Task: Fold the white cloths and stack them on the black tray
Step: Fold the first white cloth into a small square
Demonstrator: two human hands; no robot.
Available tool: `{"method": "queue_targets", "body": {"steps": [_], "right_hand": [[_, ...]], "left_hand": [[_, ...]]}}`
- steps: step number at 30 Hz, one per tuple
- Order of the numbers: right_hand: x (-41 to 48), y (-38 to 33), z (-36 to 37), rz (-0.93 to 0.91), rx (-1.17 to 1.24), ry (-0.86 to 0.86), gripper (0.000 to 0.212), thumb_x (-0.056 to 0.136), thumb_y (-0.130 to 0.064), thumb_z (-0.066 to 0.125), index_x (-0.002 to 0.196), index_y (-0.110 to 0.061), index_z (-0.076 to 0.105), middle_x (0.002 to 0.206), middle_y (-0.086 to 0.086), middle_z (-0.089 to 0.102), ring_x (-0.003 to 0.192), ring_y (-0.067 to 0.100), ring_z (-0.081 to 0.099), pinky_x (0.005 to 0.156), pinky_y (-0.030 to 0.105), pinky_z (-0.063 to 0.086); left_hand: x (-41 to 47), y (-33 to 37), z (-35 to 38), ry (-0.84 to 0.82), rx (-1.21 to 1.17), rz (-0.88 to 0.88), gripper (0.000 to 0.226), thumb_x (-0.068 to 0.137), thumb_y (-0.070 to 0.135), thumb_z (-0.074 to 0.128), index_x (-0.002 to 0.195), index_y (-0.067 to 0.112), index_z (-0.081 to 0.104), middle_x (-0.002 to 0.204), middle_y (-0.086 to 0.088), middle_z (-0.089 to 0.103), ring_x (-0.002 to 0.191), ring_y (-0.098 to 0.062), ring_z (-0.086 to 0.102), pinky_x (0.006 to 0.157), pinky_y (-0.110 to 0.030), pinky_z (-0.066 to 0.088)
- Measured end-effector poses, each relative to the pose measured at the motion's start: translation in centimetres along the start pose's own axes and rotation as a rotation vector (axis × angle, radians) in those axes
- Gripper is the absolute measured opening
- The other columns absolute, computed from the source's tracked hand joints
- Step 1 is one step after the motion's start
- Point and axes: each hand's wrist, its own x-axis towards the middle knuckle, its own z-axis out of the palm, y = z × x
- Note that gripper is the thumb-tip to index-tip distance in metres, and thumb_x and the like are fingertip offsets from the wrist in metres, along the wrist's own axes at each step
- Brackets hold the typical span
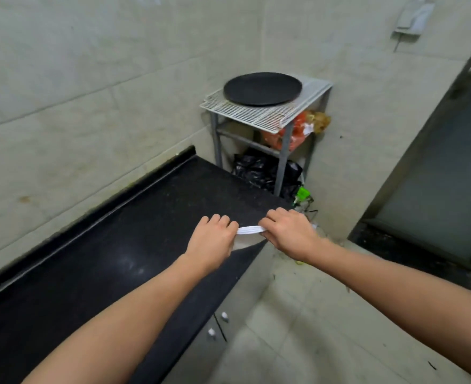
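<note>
Pale tiled walls close in a tight corner, and a long black speckled stone tabletop [123, 245] runs along the left wall. Both arms are stretched out over its far end. The left hand [212, 242] has its fingers curled down, its grip closed on one end of a folded white cloth [249, 230]. The right hand [289, 234] pinches the other end, knuckles up. Only a short, flat white band of layered edges shows between the two grips, held just above the tabletop's far corner; the rest hides under the hands. Well beyond, a round black tray [262, 88] sits on a white wire shelf [256, 117] atop a grey metal rack [284, 156]. An orange bag [295, 134] and a crumpled black plastic bag [259, 170] sit lower in that rack. A grey frosted door [436, 176] stands at right.
</note>
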Motion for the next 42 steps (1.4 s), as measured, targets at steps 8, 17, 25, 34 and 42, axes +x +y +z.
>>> {"method": "queue_targets", "body": {"steps": [8,17,25,34,42], "right_hand": [[4.9,15.0,-0.9,0.151,-0.063,0.046,0.016,0.079,-0.031,0.073,0.079,-0.017,0.064,0.073,0.003,0.057,0.064,0.028,0.058,0.045,0.031,0.04],[17.9,31.9,-2.6,0.188,-0.101,0.072,0.02,0.09,-0.035,0.056,0.094,-0.018,0.066,0.088,0.004,0.062,0.082,0.03,0.061,0.052,0.035,0.044],[28.9,40.7,-1.6,0.172,0.078,0.069,0.026,0.095,-0.041,0.046,0.107,-0.026,0.064,0.101,-0.002,0.064,0.095,0.023,0.06,0.07,0.037,0.049],[42.2,49.1,6.1,0.131,0.485,-0.148,0.018,0.092,-0.037,0.06,0.108,-0.03,0.065,0.095,-0.009,0.065,0.088,0.013,0.06,0.074,0.033,0.047],[54.2,52.1,15.7,0.228,0.974,-0.32,0.021,0.085,-0.027,0.07,0.088,-0.007,0.068,0.092,0.014,0.07,0.091,0.028,0.066,0.083,0.045,0.052]], "left_hand": [[17.6,0.4,0.6,0.142,-0.037,0.097,0.02,0.067,0.018,0.074,0.077,0.014,0.057,0.069,-0.003,0.054,0.062,-0.027,0.053,0.053,-0.034,0.035],[37.9,-3.9,-0.7,0.296,-0.122,0.051,0.01,0.081,0.02,0.063,0.08,0.013,0.057,0.075,-0.007,0.06,0.069,-0.032,0.057,0.056,-0.036,0.038],[48.3,-9.2,-1.9,0.262,-0.348,-0.168,0.017,0.095,0.029,0.046,0.094,0.016,0.055,0.09,-0.002,0.061,0.082,-0.024,0.057,0.067,-0.04,0.048],[59.0,-15.9,4.1,0.183,-0.768,-0.616,0.002,0.087,0.018,0.062,0.086,0.016,0.064,0.081,-0.001,0.066,0.077,-0.021,0.06,0.069,-0.035,0.048],[65.4,-22.5,9.8,0.141,-0.858,-0.934,0.004,0.086,0.01,0.063,0.082,0.011,0.063,0.076,-0.007,0.064,0.068,-0.025,0.058,0.063,-0.033,0.048]]}}
